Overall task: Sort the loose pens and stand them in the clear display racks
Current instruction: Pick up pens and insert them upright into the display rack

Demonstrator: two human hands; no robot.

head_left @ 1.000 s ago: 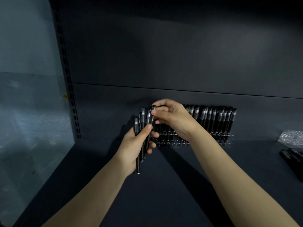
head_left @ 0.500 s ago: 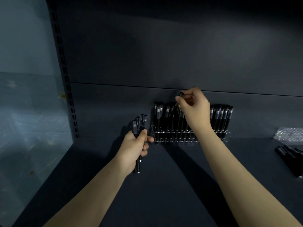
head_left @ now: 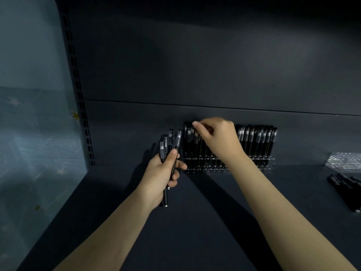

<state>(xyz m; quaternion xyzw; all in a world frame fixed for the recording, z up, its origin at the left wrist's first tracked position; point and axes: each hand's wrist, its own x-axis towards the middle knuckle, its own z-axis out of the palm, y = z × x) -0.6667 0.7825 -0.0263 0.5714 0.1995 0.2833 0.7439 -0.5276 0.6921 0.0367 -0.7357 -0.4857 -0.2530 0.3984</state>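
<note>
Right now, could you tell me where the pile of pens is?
Head view: the pile of pens lies far right on the shelf, in front of a shiny clear packet.

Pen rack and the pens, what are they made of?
The display rack looks like clear glossy plastic, maybe acrylic: pens show through it and its edges glint. The pens look like black plastic with frosted see-through caps, though it is dim.
</note>
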